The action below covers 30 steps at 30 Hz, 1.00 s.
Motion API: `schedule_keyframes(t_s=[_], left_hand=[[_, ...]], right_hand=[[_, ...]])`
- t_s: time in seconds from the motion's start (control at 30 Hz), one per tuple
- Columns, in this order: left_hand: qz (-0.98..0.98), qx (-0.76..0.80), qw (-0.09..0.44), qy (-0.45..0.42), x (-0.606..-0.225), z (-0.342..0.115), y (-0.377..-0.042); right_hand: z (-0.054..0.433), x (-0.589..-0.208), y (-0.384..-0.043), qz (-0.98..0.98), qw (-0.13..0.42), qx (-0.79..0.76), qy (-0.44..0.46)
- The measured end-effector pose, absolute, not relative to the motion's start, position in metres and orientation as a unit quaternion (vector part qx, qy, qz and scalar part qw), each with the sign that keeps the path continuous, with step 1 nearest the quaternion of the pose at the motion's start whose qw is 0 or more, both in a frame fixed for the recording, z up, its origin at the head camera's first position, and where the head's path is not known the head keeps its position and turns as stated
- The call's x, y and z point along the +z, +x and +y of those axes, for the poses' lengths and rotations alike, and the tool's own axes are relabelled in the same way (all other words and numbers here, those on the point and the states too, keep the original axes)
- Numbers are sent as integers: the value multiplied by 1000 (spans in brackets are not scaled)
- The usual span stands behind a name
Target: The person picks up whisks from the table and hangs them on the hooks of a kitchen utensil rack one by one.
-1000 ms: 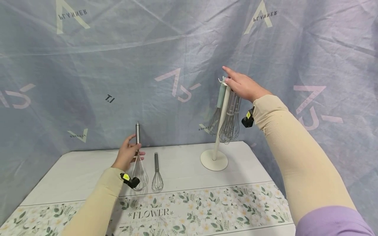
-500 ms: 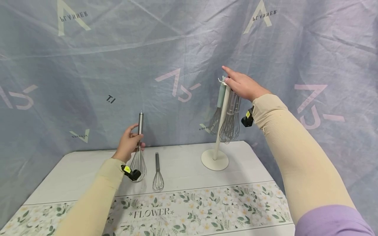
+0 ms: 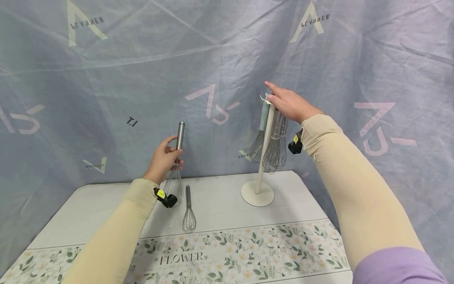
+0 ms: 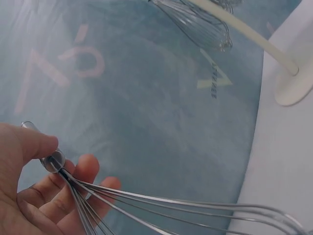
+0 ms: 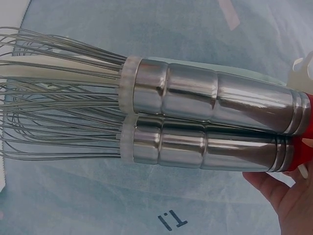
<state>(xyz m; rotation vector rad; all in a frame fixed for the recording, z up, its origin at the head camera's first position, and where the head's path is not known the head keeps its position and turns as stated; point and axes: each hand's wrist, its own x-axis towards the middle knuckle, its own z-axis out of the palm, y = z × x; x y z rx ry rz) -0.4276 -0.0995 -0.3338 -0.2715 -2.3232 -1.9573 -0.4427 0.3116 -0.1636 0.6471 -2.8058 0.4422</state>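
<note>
A steel whisk (image 3: 180, 136) is upright in my left hand (image 3: 163, 161), its handle pinched between thumb and fingers just above the wires. The left wrist view shows its wire loops (image 4: 195, 208) spreading below the fingers. My right hand (image 3: 291, 105) rests on top of a cream stand (image 3: 266, 161), index finger stretched out. From the stand hang a whisk with a pale green handle (image 3: 264, 116) and two steel whisks. In the right wrist view the upper steel whisk (image 5: 190, 90) and the lower steel whisk (image 5: 220, 149) lie side by side, with red handle ends.
A smaller steel whisk (image 3: 189, 215) lies on the white table (image 3: 220, 205), between the left hand and the stand's round base (image 3: 257, 195). A flower-print band (image 3: 244, 252) crosses the table's front. A grey-blue cloth (image 3: 159, 79) hangs behind.
My left hand has raised the whisk and carried it to the right, above the smaller whisk's handle. The right hand stays on the stand's top.
</note>
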Motion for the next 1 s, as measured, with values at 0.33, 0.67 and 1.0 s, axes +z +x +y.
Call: schedule_keyframes(t_s=[0.33,0.67,1.0], left_hand=[[-758,-642,32,-111,-309,-77,-431],[-783,-597,63,-161,-288,-48,-442],[-803,-560,66,-196,-270,-28,-447]], right_hand=[[312,-166,-444,-954,131,144,230],[313,-164,-441,-956,121,151,220],[310,-165,-439,-957,121,152,214]])
